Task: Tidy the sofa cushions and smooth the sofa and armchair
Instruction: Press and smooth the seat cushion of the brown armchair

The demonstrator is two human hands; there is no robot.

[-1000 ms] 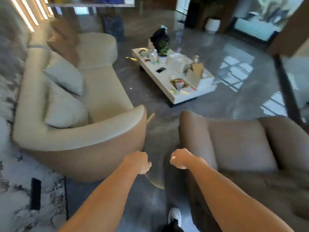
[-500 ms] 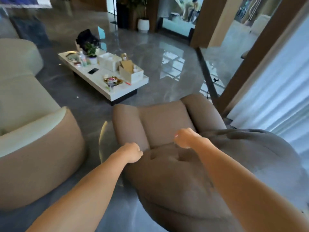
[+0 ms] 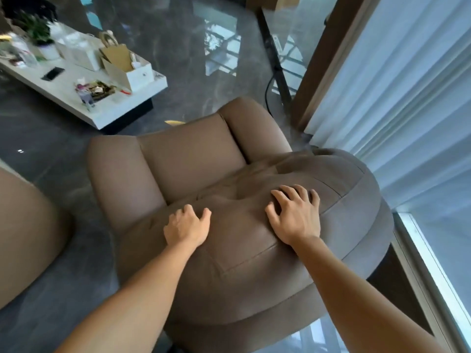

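A brown padded armchair (image 3: 193,159) fills the middle of the view, seen from behind its rounded backrest. My left hand (image 3: 187,226) rests on the top of the backrest with its fingers curled down over the padding. My right hand (image 3: 297,215) lies flat on the backrest to the right, fingers spread. Neither hand holds anything. Only the tan end of the sofa (image 3: 23,230) shows at the left edge; its cushions are out of view.
A white coffee table (image 3: 122,112) crowded with boxes, a plant and a phone stands beyond the armchair at the upper left. Sheer curtains (image 3: 407,93) and a glass door frame close in on the right. Glossy grey floor lies between sofa and armchair.
The view swung right from the sofa to the armchair. Both hands went from loose fists in the air to resting on the armchair's backrest, and the right hand's fingers spread.
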